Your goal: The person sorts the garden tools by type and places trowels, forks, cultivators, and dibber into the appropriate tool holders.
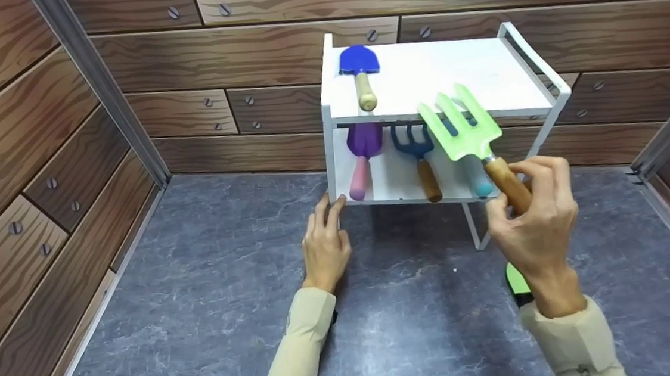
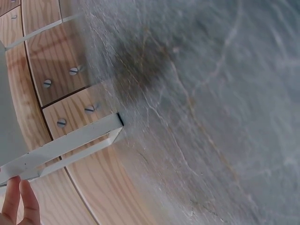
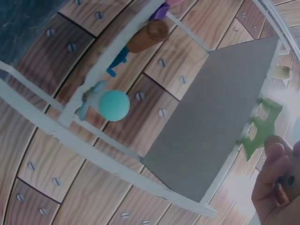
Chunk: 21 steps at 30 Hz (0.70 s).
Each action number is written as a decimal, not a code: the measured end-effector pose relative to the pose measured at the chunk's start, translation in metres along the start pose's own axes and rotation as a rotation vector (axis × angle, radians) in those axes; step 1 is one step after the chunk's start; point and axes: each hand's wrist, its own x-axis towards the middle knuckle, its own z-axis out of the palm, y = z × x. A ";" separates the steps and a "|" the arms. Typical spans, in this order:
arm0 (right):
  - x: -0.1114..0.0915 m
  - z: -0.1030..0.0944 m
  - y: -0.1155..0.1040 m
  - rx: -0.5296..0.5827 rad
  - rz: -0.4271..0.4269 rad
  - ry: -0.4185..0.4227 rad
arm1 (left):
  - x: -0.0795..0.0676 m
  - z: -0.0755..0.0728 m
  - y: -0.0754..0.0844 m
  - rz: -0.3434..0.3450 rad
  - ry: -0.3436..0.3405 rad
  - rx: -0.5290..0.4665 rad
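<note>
My right hand [image 1: 538, 220] grips the wooden handle of a light green hand fork [image 1: 469, 141], its tines raised in front of the top shelf's front edge. My left hand [image 1: 325, 251] touches the lower left front corner of a white two-tier rack [image 1: 433, 72]; the left wrist view shows fingertips against its frame. A blue trowel [image 1: 359, 60] lies on the top tier at the left. On the lower tier are a purple trowel with a pink handle [image 1: 359, 178], a dark blue hand fork [image 1: 427, 178] and a turquoise-handled tool [image 1: 479, 179], partly hidden behind the green fork.
A bright green and black object [image 1: 517, 280] lies on the grey marbled floor [image 1: 200, 294], partly covered by my right wrist. Wood-patterned walls [image 1: 270, 52] stand behind the rack and on both sides. A raised rail [image 1: 530, 53] edges the rack's right side.
</note>
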 end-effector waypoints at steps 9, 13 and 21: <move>0.010 0.014 -0.017 0.100 -0.008 0.229 | 0.000 0.000 0.000 -0.005 0.001 -0.002; 0.011 0.019 -0.022 0.135 0.016 0.323 | 0.000 0.000 0.000 -0.012 -0.003 -0.003; 0.010 0.022 -0.031 0.171 0.028 0.394 | 0.000 -0.001 0.001 -0.006 -0.008 -0.002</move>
